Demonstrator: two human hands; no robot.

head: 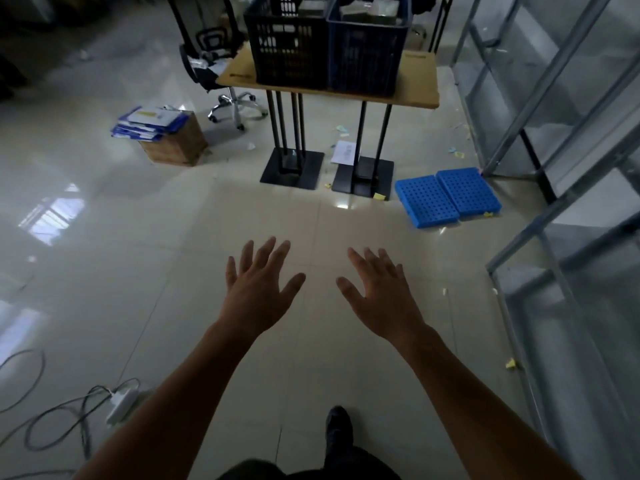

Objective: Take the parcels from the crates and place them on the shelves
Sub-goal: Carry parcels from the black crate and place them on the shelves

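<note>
Both hands empty, fingers spread: my left hand (pixel 258 292), right hand (pixel 379 299), palms down over bare floor. Parcels (pixel 367 10) lie straight ahead, well apart, in black crate (pixel 287 53) & blue crate (pixel 367 60) on table (pixel 415 84). Neither hand clearly nearer. Shelves (pixel 554 140) to my right.

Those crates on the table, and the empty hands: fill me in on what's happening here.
A person stands on the tiled floor with both arms stretched forward, left hand and right hand open and holding nothing. Ahead, a black crate and a blue crate sit side by side on a small wooden table, parcels showing at their tops. The metal shelves stand along the right. No parcel has been picked up at this moment.
</note>
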